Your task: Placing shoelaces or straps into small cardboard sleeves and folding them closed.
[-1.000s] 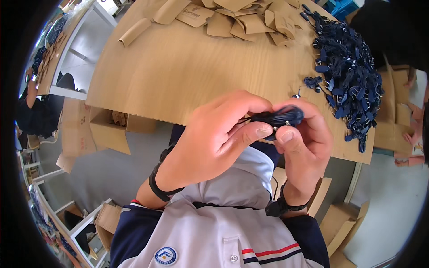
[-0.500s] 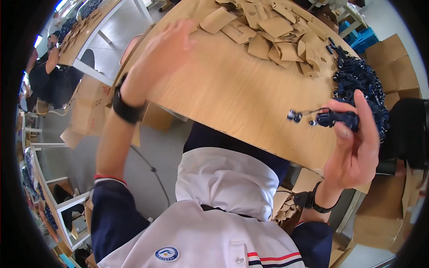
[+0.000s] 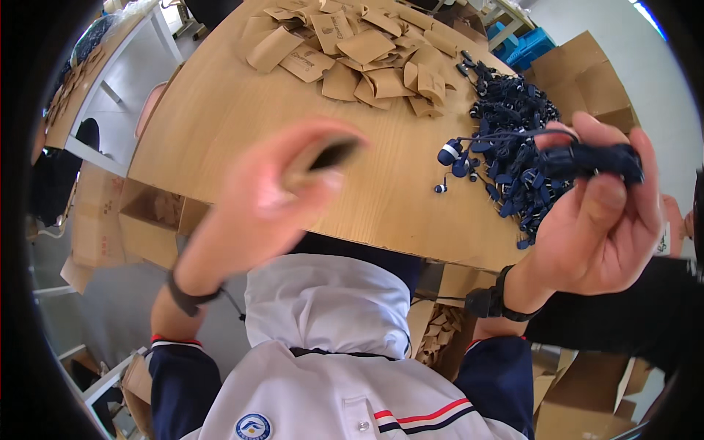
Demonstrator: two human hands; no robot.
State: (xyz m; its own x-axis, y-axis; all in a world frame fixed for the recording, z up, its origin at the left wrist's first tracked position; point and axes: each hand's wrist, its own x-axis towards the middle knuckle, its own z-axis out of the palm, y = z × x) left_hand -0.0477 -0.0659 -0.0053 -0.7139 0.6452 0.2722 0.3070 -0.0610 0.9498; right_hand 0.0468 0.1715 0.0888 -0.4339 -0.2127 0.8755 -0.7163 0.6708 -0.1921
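My right hand grips a coiled bundle of dark blue earphones between thumb and fingers, above the right side of the table. Its earbuds dangle to the left on their thin cord. My left hand, smeared by motion, curls over the table's near edge around a brown cardboard pillow box. The box's end gapes towards the right hand, its inside dark. Beneath and beyond the right hand lies a heap of similar earphones.
Flat brown pillow boxes are heaped at the far side of the wooden table. Large cartons stand at the right. An open carton sits below the table's left edge. A person's dark sleeve reaches in at the right.
My left hand has come back from the far boxes towards me, now with a pillow box. My right hand has lifted the earphone bundle slightly; the whole view has shifted right.
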